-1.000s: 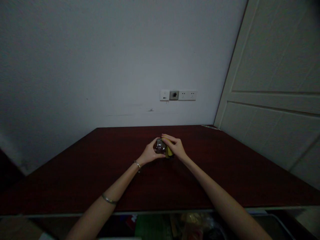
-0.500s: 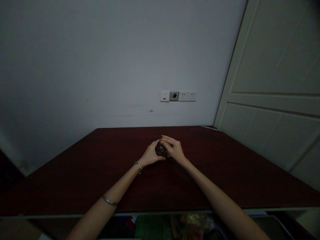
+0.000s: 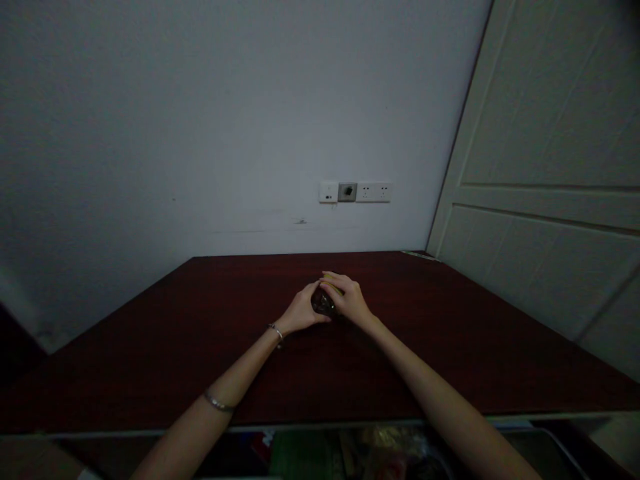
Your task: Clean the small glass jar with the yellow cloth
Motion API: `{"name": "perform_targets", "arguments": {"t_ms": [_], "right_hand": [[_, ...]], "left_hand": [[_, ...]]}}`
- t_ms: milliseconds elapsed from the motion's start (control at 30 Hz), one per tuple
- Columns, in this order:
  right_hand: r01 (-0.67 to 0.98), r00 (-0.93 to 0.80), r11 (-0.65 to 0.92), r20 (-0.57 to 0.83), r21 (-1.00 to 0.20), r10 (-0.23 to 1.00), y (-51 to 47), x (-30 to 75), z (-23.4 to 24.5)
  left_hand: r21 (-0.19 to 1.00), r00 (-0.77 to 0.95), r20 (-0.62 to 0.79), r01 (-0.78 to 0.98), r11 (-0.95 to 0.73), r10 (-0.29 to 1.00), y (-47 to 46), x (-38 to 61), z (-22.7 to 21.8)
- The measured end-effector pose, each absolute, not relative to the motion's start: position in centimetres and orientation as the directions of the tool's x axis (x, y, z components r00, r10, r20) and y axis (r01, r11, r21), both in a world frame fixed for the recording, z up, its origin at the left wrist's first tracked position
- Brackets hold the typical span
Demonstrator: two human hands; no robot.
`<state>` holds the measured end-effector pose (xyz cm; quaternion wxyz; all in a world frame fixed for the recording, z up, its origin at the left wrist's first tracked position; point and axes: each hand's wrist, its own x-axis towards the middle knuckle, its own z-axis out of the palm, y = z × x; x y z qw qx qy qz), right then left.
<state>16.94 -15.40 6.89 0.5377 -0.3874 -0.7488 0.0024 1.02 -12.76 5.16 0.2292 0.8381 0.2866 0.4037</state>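
Near the middle of the table (image 3: 200,347), my two hands meet around a small, dark, shiny jar (image 3: 323,302). It looks like glass or clear plastic with dark contents, though fingers cover much of it. My left hand (image 3: 301,310) curves round the jar's left side, thumb on the near side. On the upper right, a yellow lid (image 3: 332,287) shows between the fingers of my right hand (image 3: 351,300), which are closed over it. Whether the lid is loose cannot be seen.
A pale wall with a row of sockets (image 3: 355,193) rises behind the table. At the right stands a white panelled door (image 3: 550,153). Below the front edge, an open space holds a green item (image 3: 303,457) and crumpled plastic bags (image 3: 395,450). A thin strip (image 3: 421,255) lies at the back right corner.
My right hand has shifted slightly on the yellow lid, and less yellow shows at its lower side. My left hand keeps its place on the jar.
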Motion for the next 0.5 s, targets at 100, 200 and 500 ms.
{"name": "perform_targets", "arguments": {"t_ms": [100, 200, 500], "right_hand": [[0.591, -0.186, 0.725, 0.814, -0.355, 0.551, -15.7, 16.9, 7.1], [0.58, -0.296, 0.772, 0.815, -0.26, 0.497, -16.3, 16.8, 7.3], [0.68, -0.151, 0.62, 0.752, -0.392, 0.641, -15.9, 17.3, 7.3]], "left_hand": [[0.613, 0.511, 0.541, 0.303, -0.729, 0.668, -12.9, 1.0, 5.2], [0.63, 0.51, 0.529, 0.299, -0.717, 0.678, -13.0, 1.0, 5.2], [0.613, 0.574, 0.503, 0.29, -0.735, 0.646, -13.4, 1.0, 5.7]]}}
